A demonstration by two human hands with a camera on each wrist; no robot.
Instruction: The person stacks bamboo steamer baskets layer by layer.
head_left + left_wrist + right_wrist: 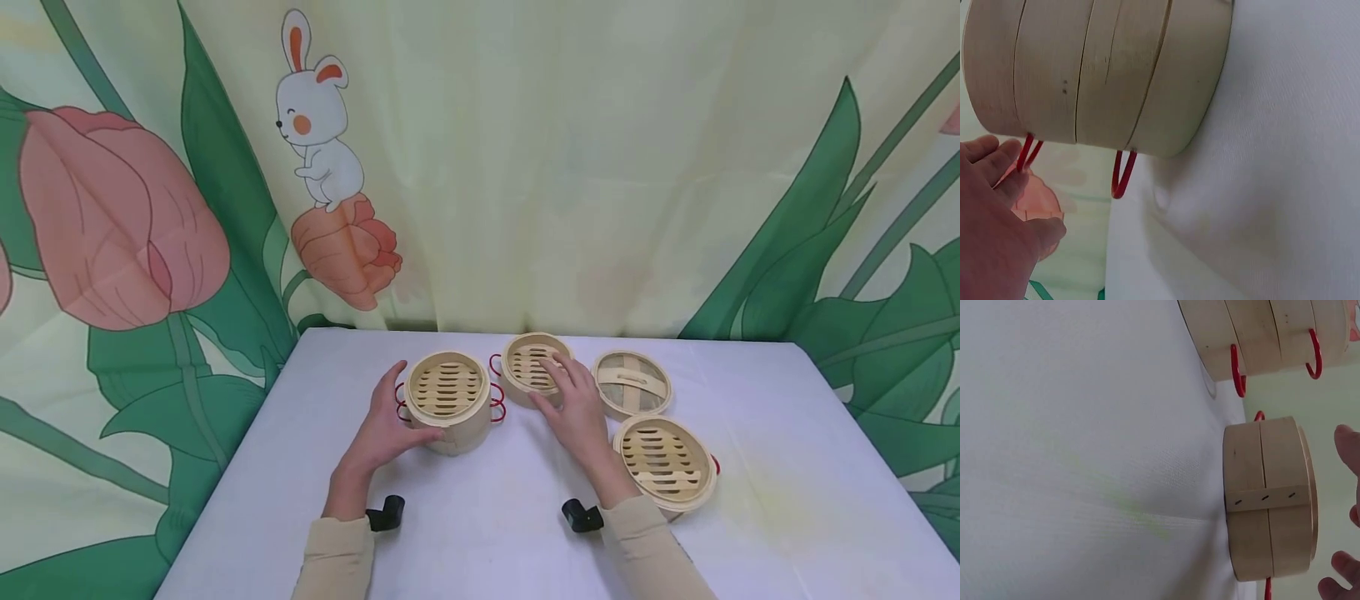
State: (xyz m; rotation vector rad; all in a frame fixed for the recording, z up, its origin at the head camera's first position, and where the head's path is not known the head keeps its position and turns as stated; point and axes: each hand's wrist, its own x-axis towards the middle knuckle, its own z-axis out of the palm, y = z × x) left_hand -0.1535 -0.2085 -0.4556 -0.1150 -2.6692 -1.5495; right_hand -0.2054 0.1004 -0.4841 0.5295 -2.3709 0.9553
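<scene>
My left hand (384,429) is at the left side of a stack of bamboo steamer baskets (461,425), its fingers spread and its thumb toward the front. In the left wrist view, the fingers (997,165) are close to a red loop handle (1027,153) on the stack. My right hand (576,408) is over a shorter bamboo steamer (517,385) at the back, thumb and fingers apart. From the right wrist view, that steamer (1266,503) stands upright on the cloth, with the fingertips (1346,565) beyond its slatted top.
Right of the right hand lies a round bamboo lid (632,385) with a strap across it. Another slatted steamer (667,467) with a red handle sits in front of that lid, beside the right forearm. White cloth covers the table (480,550); a printed curtain (600,167) hangs behind.
</scene>
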